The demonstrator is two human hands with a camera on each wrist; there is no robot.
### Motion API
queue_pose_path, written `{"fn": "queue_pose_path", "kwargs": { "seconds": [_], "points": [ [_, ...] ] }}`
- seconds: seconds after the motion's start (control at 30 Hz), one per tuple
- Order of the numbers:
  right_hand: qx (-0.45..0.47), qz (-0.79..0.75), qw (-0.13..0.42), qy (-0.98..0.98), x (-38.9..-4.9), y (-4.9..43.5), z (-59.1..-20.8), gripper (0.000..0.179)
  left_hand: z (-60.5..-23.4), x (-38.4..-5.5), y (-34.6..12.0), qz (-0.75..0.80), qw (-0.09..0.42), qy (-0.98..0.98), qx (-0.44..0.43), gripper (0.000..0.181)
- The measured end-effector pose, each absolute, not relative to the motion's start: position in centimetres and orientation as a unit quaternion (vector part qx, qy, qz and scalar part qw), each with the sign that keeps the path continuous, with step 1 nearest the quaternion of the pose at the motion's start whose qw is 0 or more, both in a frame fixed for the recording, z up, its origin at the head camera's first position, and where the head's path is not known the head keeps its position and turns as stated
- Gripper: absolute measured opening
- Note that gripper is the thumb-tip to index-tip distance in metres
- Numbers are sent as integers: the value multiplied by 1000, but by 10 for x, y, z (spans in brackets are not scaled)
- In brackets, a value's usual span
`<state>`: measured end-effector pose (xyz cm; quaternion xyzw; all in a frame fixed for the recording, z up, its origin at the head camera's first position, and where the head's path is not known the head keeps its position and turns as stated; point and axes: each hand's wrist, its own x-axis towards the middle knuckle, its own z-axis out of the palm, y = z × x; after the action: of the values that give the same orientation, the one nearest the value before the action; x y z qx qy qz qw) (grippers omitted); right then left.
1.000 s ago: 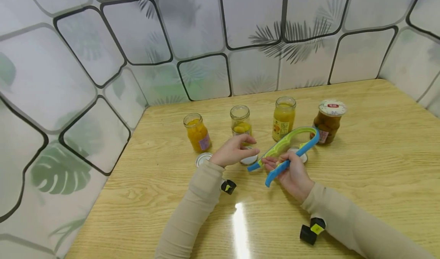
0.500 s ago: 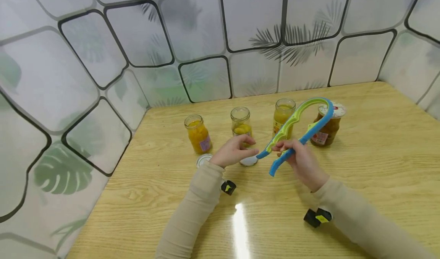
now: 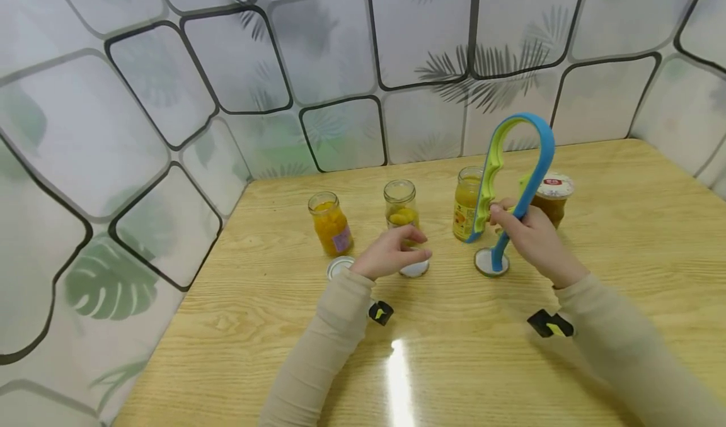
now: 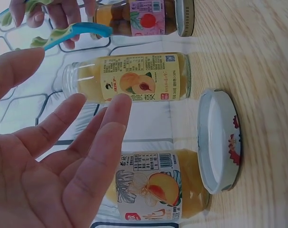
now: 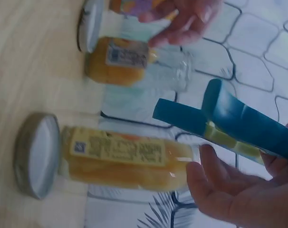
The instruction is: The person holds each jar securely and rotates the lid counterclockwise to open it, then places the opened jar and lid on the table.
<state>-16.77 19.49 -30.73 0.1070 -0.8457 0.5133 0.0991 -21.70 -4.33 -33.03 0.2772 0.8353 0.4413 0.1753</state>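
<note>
My right hand point(image 3: 535, 241) grips a blue and green U-shaped jar opener point(image 3: 546, 156), its curved end up and its two arms pointing down. In the head view one arm's tip overlaps a loose lid point(image 3: 484, 263) on the table. Behind the opener stand an uncapped jar of yellow fruit point(image 3: 464, 211) and a jar with its white lid on point(image 3: 553, 186), both partly covered. My left hand point(image 3: 391, 250), empty with relaxed fingers, hovers beside the half-filled middle jar point(image 3: 400, 203) and over its loose lid point(image 4: 219, 140).
To the left stands an uncapped jar of orange fruit point(image 3: 331, 228), with a lid point(image 3: 340, 265) lying before it. The wooden table point(image 3: 244, 326) meets a patterned wall covering point(image 3: 340, 43) at the back and left.
My right hand has moved right and up with the jar opener, which has turned from slanted to nearly upright and now overlaps the lidded jar. My left hand has stayed in place.
</note>
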Motion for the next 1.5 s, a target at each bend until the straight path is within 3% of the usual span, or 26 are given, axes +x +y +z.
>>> {"fn": "queue_pose_path", "kwargs": {
  "seconds": [0.23, 0.8, 1.13, 1.27, 1.5],
  "points": [
    [87, 537, 99, -833, -169, 218, -293, 33, -330, -217, -33, 444, 177, 829, 289, 35],
    [2, 524, 164, -836, -157, 262, -270, 36, -328, -218, 34, 445, 142, 823, 324, 40],
    [-63, 445, 178, -875, -150, 280, -260, 45, -338, -226, 102, 491, 143, 823, 245, 58],
    [-71, 405, 208, -888, -149, 280, -258, 43, -338, -226, 134, 515, 116, 822, 215, 74],
    [-90, 425, 198, -879, -147, 276, -255, 49, -339, -232, 170, 572, 54, 804, 157, 89]
  ]
}}
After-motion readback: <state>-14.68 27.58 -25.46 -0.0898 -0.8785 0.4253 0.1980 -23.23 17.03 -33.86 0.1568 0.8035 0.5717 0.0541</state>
